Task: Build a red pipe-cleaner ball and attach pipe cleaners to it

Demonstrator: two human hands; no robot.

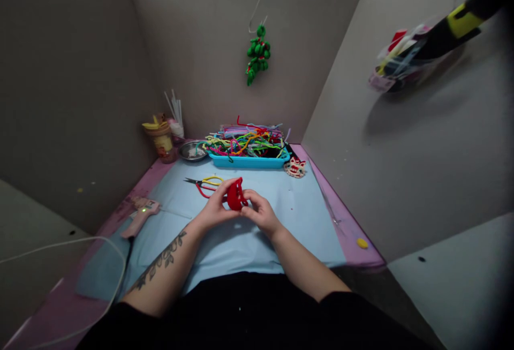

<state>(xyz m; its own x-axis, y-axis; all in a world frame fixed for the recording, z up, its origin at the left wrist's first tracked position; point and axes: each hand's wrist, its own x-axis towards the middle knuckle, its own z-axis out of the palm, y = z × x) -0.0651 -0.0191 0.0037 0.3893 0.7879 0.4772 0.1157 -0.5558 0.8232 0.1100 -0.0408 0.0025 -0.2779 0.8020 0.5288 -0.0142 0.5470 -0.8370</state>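
A small red fuzzy piece [235, 196], curved like a cup and apparently made of pipe cleaners, is held above the blue cloth between both hands. My left hand [213, 210] is closed around its left side, thumb below and fingers behind. On the other side, my right hand [261, 212] pinches its right edge with thumb and fingertips. Scissors [203, 183] with red and yellow handles lie just behind my left hand, partly hidden by it. Further left rests a pink glue gun [141, 217] with a green light lit.
A blue tray [249, 162] heaped with colourful pipe cleaners stands at the back, beside a metal dish [193, 151] and a cream-and-red piece [296, 167]. A green ornament [258, 54] hangs above. Grey panels enclose the table; a white cable [114, 251] loops at left.
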